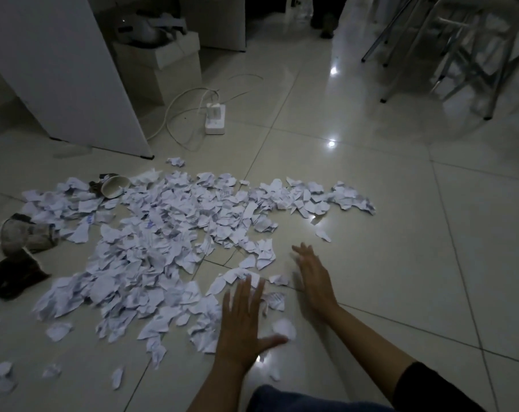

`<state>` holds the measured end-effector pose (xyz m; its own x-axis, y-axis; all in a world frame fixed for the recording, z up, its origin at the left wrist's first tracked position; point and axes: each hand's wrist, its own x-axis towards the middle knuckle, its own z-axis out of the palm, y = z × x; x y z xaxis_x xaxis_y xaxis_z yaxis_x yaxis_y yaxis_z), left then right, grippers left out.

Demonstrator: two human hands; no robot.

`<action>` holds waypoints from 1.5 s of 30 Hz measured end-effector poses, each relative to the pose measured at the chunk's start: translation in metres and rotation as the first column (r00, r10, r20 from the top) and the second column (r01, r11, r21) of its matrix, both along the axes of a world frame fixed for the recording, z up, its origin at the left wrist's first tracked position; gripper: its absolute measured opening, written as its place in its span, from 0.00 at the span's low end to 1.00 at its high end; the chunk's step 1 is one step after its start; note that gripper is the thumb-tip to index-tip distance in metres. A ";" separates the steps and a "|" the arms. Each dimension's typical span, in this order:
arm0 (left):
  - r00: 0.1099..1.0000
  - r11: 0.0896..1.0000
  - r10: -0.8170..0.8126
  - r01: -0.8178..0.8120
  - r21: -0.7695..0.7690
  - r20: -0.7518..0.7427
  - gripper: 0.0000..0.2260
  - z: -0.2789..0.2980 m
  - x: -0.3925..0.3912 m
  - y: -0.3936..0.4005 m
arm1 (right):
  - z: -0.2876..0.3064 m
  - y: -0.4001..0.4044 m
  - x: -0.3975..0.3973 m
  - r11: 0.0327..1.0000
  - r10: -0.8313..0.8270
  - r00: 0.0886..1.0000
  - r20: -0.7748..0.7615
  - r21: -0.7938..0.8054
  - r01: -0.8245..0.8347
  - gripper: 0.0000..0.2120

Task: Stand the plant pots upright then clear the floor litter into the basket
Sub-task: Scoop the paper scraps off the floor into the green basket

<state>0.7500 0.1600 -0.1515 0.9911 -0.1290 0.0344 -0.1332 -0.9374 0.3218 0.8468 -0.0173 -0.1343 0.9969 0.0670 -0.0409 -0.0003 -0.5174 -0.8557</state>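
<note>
A wide spread of torn white paper scraps (169,233) covers the tiled floor. My left hand (243,319) lies flat with straight fingers on the scraps at the pile's near right edge. My right hand (311,278) stands on its edge on the bare tile just right of the pile, fingers straight, holding nothing. A paper cup (114,185) lies on its side at the pile's far left. A crumpled grey-brown pot or wrapper (23,233) lies tipped at the left, with a dark torn piece (14,275) below it. No basket is in view.
A white cabinet panel (73,84) stands at the back left with cardboard boxes (163,60) beside it. A white power strip (215,120) with cables lies on the floor behind the pile. Metal chair legs (430,69) stand at the back right. My knee (296,399) is at the bottom.
</note>
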 end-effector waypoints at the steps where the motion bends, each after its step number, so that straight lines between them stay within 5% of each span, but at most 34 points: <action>1: 0.999 0.999 0.040 -0.039 -0.021 0.006 0.50 0.000 0.009 0.003 | 0.002 -0.010 0.010 0.999 -0.053 0.999 0.010 -0.013 0.053 0.20; 10: 0.957 0.909 0.281 -0.244 -0.337 0.066 0.38 0.014 0.099 0.008 | 0.003 -0.094 0.150 0.856 -0.373 0.923 0.097 -0.349 0.383 0.29; 20: 0.912 0.844 0.396 -0.316 -0.434 0.106 0.30 0.019 0.167 0.044 | 0.002 -0.110 0.260 0.827 -0.397 0.906 -0.146 -0.485 0.284 0.34; 23: 0.900 0.827 0.421 -0.331 -0.455 0.110 0.29 0.019 0.172 0.064 | -0.012 -0.107 0.273 0.798 -0.310 0.943 -0.121 -0.572 0.189 0.31; 27: 0.867 0.801 0.486 -0.392 -0.452 0.111 0.29 0.014 0.175 0.084 | -0.028 -0.073 0.257 0.890 -0.173 0.982 0.073 -0.415 0.187 0.27; 34: 0.813 0.808 0.552 -0.466 -0.360 0.186 0.28 0.012 0.176 0.106 | -0.022 0.009 0.187 0.988 0.077 0.981 0.178 -0.147 -0.051 0.16; 38: 0.733 0.758 0.649 -0.601 -0.254 0.205 0.28 0.013 0.176 0.114 | -0.004 0.026 0.186 0.979 -0.033 0.917 0.398 -0.172 0.109 0.18; 42: 0.748 0.715 0.662 -0.650 -0.255 -0.049 0.27 0.006 0.168 0.106 | -0.002 0.048 0.201 0.983 0.162 0.972 0.169 -0.109 -0.145 0.21; 45: 0.811 0.767 0.578 -0.577 -0.280 -0.087 0.25 0.003 0.157 0.096 | -0.017 0.064 0.176 0.938 0.324 0.940 0.108 -0.168 -0.304 0.18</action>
